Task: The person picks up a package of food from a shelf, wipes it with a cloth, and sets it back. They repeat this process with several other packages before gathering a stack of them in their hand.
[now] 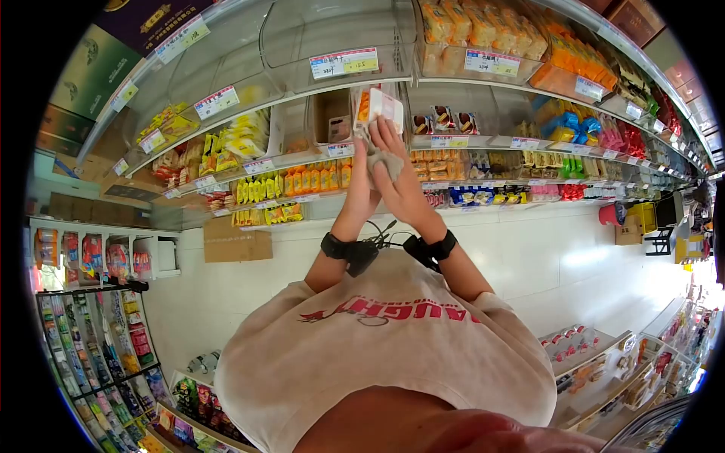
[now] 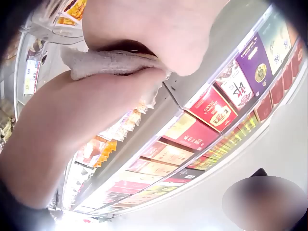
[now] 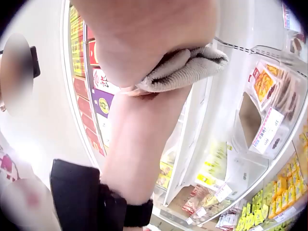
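Both hands are raised together before the upper shelf bins, with a folded grey cloth [image 1: 389, 161] between them. My right hand [image 1: 404, 185] holds the cloth, its thumb lying across it and its fingers pointing up. Pressed to the other side, my left hand [image 1: 359, 177] has its fingers extended. In the left wrist view the cloth [image 2: 103, 63] is squeezed between the palms; in the right wrist view its ribbed fold [image 3: 192, 71] sticks out past them. Just beyond the fingertips is a white food package [image 1: 387, 104], partly hidden by the right hand.
Clear plastic bins with price tags [image 1: 343, 63] line the shelves. Orange snack packs [image 1: 483, 30] and yellow packets [image 1: 249, 136] fill some of them. A cardboard box [image 1: 238, 241] stands on the floor below. Boxed goods [image 2: 211, 108] line another shelf.
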`<state>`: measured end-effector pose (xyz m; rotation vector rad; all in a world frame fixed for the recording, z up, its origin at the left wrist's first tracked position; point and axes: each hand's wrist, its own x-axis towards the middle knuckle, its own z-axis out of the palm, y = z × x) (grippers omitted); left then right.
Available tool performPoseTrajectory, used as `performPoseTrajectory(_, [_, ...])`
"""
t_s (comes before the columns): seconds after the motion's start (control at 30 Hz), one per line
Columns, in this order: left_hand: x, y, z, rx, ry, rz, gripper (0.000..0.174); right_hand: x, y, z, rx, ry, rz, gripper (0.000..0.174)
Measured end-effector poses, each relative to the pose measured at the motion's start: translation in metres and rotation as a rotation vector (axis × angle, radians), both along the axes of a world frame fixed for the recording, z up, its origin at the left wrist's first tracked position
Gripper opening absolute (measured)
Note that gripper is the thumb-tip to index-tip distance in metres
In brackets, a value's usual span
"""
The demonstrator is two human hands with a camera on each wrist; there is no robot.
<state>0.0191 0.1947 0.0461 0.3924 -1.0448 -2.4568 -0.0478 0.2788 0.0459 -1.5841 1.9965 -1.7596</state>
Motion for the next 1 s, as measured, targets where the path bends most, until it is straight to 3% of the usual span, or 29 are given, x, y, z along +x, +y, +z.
performPoseTrajectory(0.13, [0.007,0.000,-0.007,-0.018,-0.018,-0.130,0.069,-0.014,0.000,0.002,0.046,0.116,-0.133,0.054])
performPoseTrajectory(0.23, [0.016,0.001,-0.008,-0.125,0.015,-0.189,0.063,-0.035,0.004,0.006,0.116,0.054,-0.039,0.051])
performPoseTrajectory(0.27, [0.022,-0.004,-0.002,-0.170,-0.108,-0.207,0.062,-0.044,0.002,-0.007,0.089,0.050,-0.034,0.048])
performPoseTrajectory(0.3, [0.029,-0.007,0.006,-0.212,-0.229,-0.232,0.062,-0.046,0.008,-0.002,0.193,-0.258,0.017,0.048])
performPoseTrajectory(0.37, [0.034,-0.016,-0.003,-0.335,-0.102,-0.329,0.062,-0.047,0.022,0.014,0.393,-0.873,0.132,0.049])
performPoseTrajectory(0.47, [0.035,-0.015,-0.001,-0.289,-0.103,-0.246,0.058,-0.055,0.024,-0.023,0.094,-1.124,0.031,0.053])
performPoseTrajectory(0.57, [0.033,-0.007,0.011,-0.283,-0.197,-0.118,0.046,-0.055,0.028,-0.020,-0.361,-1.400,0.072,0.055])
performPoseTrajectory(0.7, [0.021,-0.008,0.004,-0.454,-0.154,-0.053,0.030,-0.050,0.037,-0.028,-0.317,-1.536,0.057,0.048])
performPoseTrajectory(0.73, [0.019,-0.011,-0.002,-0.512,-0.200,-0.105,0.026,-0.044,0.035,-0.028,-0.372,-1.530,0.133,0.039])
performPoseTrajectory(0.83, [0.017,-0.007,-0.015,-0.590,-0.269,-0.205,0.024,-0.033,0.035,-0.022,-0.360,-1.239,-0.073,0.035])
performPoseTrajectory(0.87, [0.015,-0.006,-0.018,-0.675,-0.254,-0.179,0.023,-0.032,0.035,-0.017,-0.407,-1.263,-0.124,0.027])
performPoseTrajectory(1.0, [0.011,0.001,-0.012,-0.578,-0.234,-0.200,0.024,-0.029,0.043,-0.002,-0.494,-1.330,-0.185,0.027])
